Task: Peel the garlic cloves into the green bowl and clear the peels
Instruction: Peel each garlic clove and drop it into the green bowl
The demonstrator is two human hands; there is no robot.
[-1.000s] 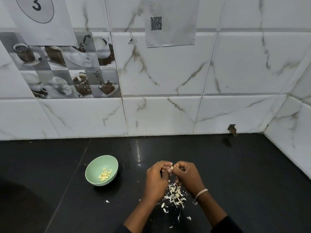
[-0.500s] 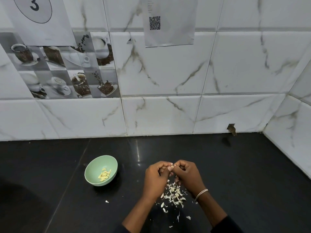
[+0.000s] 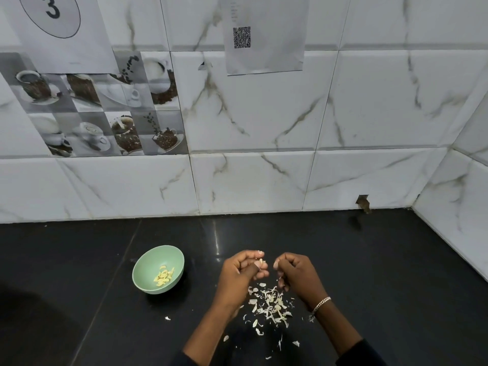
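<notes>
Left grip (image 3: 241, 273) pinches a garlic clove (image 3: 261, 262); right grip (image 3: 298, 273) curls beside it, hold unclear. Best to strip skin over the peels (image 3: 269, 305), then drop the clove into the green bowl (image 3: 149, 261).

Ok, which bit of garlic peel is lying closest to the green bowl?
The lone white scrap in front of the green bowl, slightly right; every other peel lies farther right, around the main pile.

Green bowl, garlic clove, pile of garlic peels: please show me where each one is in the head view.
green bowl (image 3: 149, 262): head view, bare inner wall.
garlic clove (image 3: 261, 262): head view, its visible pale tip.
pile of garlic peels (image 3: 270, 304): head view, middle of the pile.
</notes>
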